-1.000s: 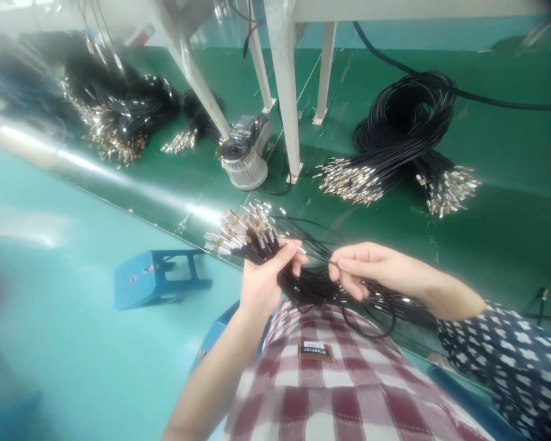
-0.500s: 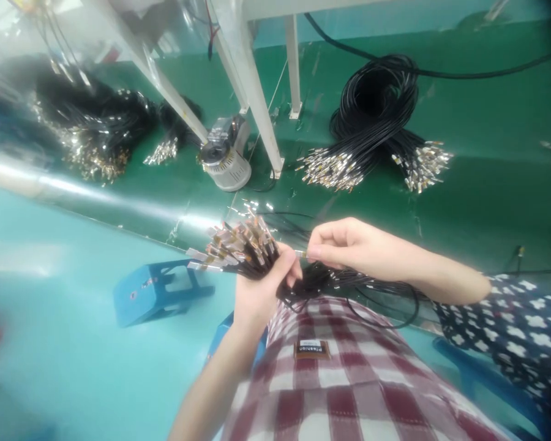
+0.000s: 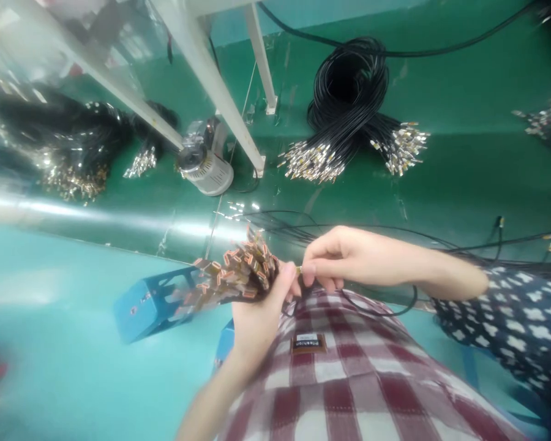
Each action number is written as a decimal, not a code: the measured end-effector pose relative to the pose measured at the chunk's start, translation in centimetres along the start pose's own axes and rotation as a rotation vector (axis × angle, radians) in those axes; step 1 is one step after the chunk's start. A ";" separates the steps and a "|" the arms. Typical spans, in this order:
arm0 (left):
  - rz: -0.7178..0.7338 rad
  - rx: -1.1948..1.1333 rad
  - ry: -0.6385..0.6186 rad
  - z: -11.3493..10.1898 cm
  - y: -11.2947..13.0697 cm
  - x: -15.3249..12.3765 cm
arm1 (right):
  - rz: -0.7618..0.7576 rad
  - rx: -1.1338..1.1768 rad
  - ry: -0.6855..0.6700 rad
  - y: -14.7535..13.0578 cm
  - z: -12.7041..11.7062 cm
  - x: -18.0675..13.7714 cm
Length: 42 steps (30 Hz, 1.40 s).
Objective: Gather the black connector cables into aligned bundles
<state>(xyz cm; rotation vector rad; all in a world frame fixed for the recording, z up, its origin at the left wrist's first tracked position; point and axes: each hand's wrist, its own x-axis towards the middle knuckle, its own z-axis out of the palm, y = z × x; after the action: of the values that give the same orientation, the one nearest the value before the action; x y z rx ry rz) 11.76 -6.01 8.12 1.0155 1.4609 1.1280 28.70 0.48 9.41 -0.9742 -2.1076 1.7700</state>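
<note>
My left hand (image 3: 261,309) is closed around a thick bundle of black cables (image 3: 245,269), whose flat silvery and copper-coloured ends fan out to the left. Close beside it, my right hand (image 3: 333,260) pinches a single cable end (image 3: 299,270), and a little of its yellowish tip shows between the two hands. The left thumb and fingertips lie right against that tip. Part of the bundle below the hands is hidden by the fingers and the checked apron (image 3: 321,367).
On the green bench lie a coiled cable bundle (image 3: 349,110), more cable bundles (image 3: 64,147) at left and loose cables (image 3: 468,251) at right. A grey-white round device (image 3: 206,162) stands near the metal legs (image 3: 220,92). Blue stools (image 3: 142,306) stand below.
The view has shifted, so bench items sit further left. The bundle in my left hand has tilted, showing its copper-edged ends more. My right hand still pinches a cable end.
</note>
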 end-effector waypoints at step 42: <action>-0.150 -0.199 -0.022 -0.7 0.3 1.8 | -0.201 -0.082 0.591 1.2 1.2 1.3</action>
<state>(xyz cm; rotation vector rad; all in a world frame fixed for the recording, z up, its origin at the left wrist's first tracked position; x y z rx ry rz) 10.78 -4.33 8.14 0.7651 1.3539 1.1249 27.41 0.37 7.65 -1.0928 -1.8227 1.1248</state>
